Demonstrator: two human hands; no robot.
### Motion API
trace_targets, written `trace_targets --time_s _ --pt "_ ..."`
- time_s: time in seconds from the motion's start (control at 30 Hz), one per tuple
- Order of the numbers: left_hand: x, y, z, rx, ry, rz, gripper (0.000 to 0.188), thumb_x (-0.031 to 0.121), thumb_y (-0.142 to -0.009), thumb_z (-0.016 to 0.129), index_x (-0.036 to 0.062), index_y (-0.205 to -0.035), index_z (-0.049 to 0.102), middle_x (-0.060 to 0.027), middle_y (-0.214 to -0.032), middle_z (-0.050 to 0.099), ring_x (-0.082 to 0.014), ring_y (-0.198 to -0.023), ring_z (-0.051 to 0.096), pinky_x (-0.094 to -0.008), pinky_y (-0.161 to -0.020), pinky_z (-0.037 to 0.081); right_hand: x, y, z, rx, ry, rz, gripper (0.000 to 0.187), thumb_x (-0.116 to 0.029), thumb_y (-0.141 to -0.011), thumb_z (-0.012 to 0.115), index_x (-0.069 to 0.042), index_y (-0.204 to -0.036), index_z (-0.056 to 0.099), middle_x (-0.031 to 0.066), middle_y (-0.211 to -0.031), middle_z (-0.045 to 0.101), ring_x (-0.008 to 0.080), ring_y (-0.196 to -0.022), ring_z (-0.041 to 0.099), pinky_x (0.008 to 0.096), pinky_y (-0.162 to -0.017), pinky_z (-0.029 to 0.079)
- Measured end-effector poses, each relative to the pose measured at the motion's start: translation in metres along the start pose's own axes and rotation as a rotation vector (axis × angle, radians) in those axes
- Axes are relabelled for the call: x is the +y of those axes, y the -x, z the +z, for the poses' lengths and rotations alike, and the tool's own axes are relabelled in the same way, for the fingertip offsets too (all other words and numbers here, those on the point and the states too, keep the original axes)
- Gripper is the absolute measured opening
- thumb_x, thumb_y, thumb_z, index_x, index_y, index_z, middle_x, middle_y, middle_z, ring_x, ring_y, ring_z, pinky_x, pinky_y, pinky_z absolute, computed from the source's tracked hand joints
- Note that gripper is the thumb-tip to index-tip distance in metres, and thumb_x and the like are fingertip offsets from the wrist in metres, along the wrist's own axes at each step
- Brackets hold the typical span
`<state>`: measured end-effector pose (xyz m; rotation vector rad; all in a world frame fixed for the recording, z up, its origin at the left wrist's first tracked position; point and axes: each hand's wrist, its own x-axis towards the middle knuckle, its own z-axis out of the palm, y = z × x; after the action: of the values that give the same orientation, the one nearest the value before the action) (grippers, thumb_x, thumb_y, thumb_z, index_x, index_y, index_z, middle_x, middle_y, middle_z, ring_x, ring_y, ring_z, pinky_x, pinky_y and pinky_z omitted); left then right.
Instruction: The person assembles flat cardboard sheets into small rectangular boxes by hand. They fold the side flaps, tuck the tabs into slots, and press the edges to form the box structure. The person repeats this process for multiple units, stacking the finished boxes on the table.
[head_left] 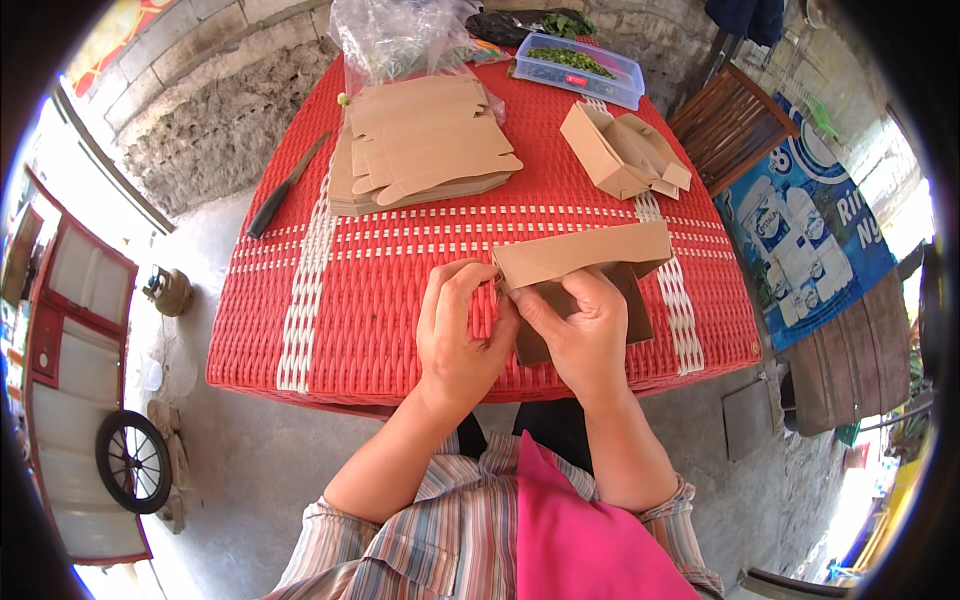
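A partly folded brown cardboard box (580,254) is held above the near edge of the red woven table (370,300). My left hand (458,330) pinches its left corner with bent fingers. My right hand (585,335) grips the near wall close to that same corner, thumb pointing left. The box's right side stands raised, and part of the inside lies in shadow behind my right hand. What the left fingertips press at the corner is partly hidden. Beyond my hands lies a stack of flat cardboard blanks (430,140). A folded open cardboard box (625,150) sits farther right.
A knife with a black handle (288,188) lies left of the stack. At the far end are a clear plastic bag (395,40), a black bag (510,25) and a clear plastic container (622,85) of chopped greens. A wooden chair (735,125) stands at the right.
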<state>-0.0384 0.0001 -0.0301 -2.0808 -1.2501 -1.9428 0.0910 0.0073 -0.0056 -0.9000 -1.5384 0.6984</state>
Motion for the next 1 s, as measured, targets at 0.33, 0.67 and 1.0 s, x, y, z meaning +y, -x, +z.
trace_targets --time_s 0.33,0.67,1.0 --pt "0.0 0.0 0.003 0.059 -0.09 0.083 0.038 -0.011 -0.07 0.069 -0.0058 -0.107 0.059 -0.0183 -0.094 0.063 -0.0324 -0.084 0.065 -0.0372 -0.07 0.055 -0.007 0.003 0.003 0.035 0.123 -0.036 0.017 -0.003 -0.083 0.069 -0.002 -0.1 0.071 0.0129 -0.087 0.07 0.0252 -0.076 0.068 0.0326 -0.068 0.051" --pt "0.003 -0.002 0.004 0.085 -0.081 0.09 0.037 -0.012 -0.071 0.069 -0.0064 -0.107 0.061 -0.0181 -0.092 0.064 -0.0305 -0.08 0.066 -0.035 -0.068 0.056 0.0 0.005 0.007 0.047 0.038 -0.002 0.017 -0.002 -0.085 0.067 -0.002 -0.102 0.069 0.0135 -0.088 0.07 0.0276 -0.08 0.068 0.0331 -0.07 0.051" --pt "-0.007 -0.004 0.0 -0.109 0.469 -0.306 0.035 0.007 -0.095 0.057 -0.0035 -0.129 0.056 -0.0142 -0.117 0.062 -0.0206 -0.106 0.06 -0.0313 -0.092 0.048 0.001 0.001 0.007 -0.061 -0.066 -0.049 0.021 -0.005 -0.097 0.055 0.003 -0.117 0.058 0.0158 -0.101 0.065 0.0281 -0.093 0.065 0.0345 -0.082 0.05"
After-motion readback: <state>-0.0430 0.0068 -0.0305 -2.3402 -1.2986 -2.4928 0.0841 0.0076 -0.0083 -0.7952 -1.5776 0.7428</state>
